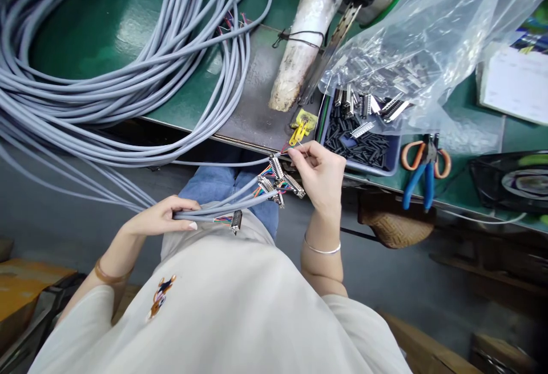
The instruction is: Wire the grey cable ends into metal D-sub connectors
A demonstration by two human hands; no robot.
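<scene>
My left hand [165, 215] is closed around a bundle of grey cables [209, 209] in front of my lap. The bundle ends in several metal multi-pin connectors [292, 184] with coloured wires soldered or fixed to them; one connector [236, 221] hangs lower, nearer my shirt. My right hand [319, 173] pinches thumb and forefinger together at the stripped end of a single grey cable [257, 162], where thin reddish wires show. This cable end lies at the bench's front edge, just above the connectors. Part of the wires is hidden behind my fingertips.
Coils of grey cable [128, 85] cover the bench's left side. A soldering iron in a wrapped white sleeve [295, 57] points towards me. To the right are a blue tray [391, 163] of black sleeves and connectors, a plastic bag [462, 37], and blue-and-orange-handled pliers [419, 183].
</scene>
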